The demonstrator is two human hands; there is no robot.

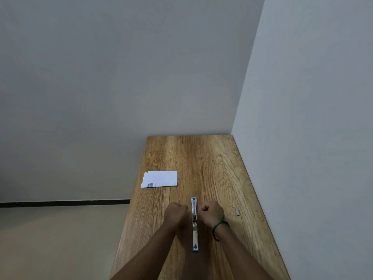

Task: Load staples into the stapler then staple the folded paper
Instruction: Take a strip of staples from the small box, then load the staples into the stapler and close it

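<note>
The wooden table (212, 158) runs away from the person into the corner of two pale walls. On it, near the left edge, lies the folded paper (160, 178), flat and well apart from everything else. Down the middle, toward the near edge, the stapler (194, 223) lies swung fully open in one long line, its metal channel facing up; whether any staples sit in it is too small to tell. The left hand (175, 214) and right hand (212, 216) rest just beside it, one on each side, each grip curled into a fist and holding nothing visible. A small grey staple strip (237, 211) lies near the right edge. Loading looks not yet done: the next move probably calls for the right hand to pinch that strip and seat it in the channel.
</note>
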